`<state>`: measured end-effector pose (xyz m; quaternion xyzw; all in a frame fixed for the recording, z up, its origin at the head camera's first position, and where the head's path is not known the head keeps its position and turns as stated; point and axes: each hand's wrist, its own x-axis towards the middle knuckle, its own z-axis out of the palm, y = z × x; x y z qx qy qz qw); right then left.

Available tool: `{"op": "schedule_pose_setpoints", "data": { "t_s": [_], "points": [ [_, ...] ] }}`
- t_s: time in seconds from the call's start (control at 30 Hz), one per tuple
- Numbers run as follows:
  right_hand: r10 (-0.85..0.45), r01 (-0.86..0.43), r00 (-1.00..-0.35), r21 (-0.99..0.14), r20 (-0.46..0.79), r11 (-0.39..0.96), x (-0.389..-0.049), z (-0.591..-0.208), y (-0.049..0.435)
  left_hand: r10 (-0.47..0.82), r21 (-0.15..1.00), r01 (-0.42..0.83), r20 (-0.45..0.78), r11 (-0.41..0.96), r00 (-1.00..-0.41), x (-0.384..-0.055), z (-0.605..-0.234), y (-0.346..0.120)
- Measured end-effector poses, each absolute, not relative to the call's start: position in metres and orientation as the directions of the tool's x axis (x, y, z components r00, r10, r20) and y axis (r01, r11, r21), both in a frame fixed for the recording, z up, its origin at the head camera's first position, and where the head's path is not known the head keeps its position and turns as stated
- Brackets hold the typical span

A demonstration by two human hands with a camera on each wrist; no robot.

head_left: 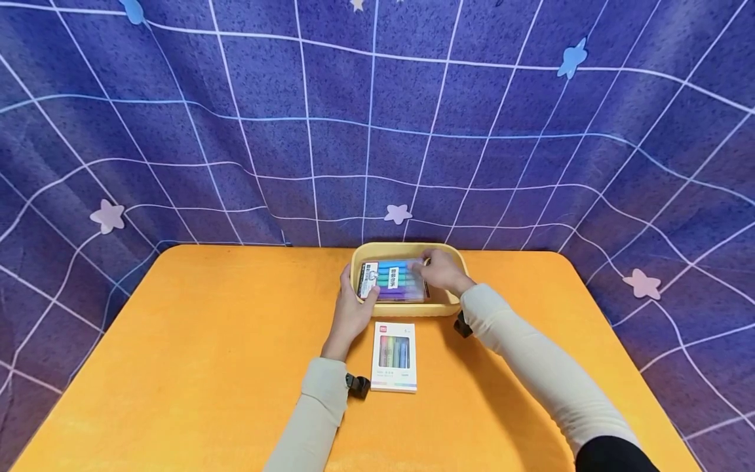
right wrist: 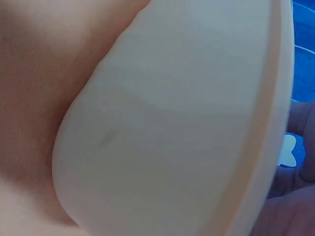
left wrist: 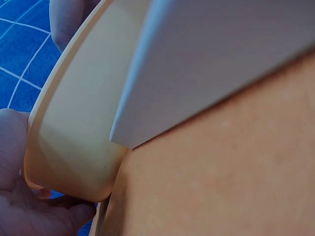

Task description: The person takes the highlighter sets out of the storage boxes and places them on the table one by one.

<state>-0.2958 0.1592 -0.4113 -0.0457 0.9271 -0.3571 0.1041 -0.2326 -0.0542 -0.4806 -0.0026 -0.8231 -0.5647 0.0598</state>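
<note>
Head cam: your clear pen pack [head_left: 392,278] lies inside the yellow basket [head_left: 413,310], toward bskt's left end; bskt sits at far edge of the orange table [head_left: 224,367]. White box [head_left: 394,357], windowed front up, lies flat on tbl, just to near side of bskt.

Neither wrist cam gets the pack; bskt wall blocks it. L wrist cam gives you what head cam can't: box's side, big & close to lens, bskt's near outer wall, plus L fingers [left wrist: 81,215] at the outer corner. R wrist cam: outer wall again, R fingers [right wrist: 300,115] past the rim, pale star [right wrist: 287,151] on the blue curtain [head_left: 336,144] seen thru the gap betw. digits.

Pose: your L forearm comes in from near side; L hand [head_left: 352,313] grasps bskt's left near corner, fingers outside, thumb over rim onto pack. R arm slants in from near right, crossing the rim; R hand [head_left: 444,270] is inside bskt, fingers curled, pinching pack's right end. Exact R fingertip contact partly hidden.
</note>
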Motion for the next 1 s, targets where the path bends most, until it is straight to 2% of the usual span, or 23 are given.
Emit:
{"op": "schedule_pose_setpoints", "data": {
  "t_s": [0.53,0.8,1.0],
  "points": [
    [-0.153,0.0,-0.979,-0.753,-0.133,0.658,-0.291,-0.407,0.165,-0.059,0.927,0.043,0.07,0.373,-0.996,-0.232,-0.481,-0.054],
    [-0.178,0.031,-0.967,-0.777,-0.183,0.629,-0.29,-0.402,0.164,-0.061,0.932,0.058,0.085,0.357,-0.995,-0.23,-0.482,-0.054],
    [-0.166,0.014,-0.975,-0.783,-0.15,0.622,-0.286,-0.392,0.161,-0.06,0.929,0.062,0.09,0.365,-0.994,-0.232,-0.481,-0.053]
  ]
}}
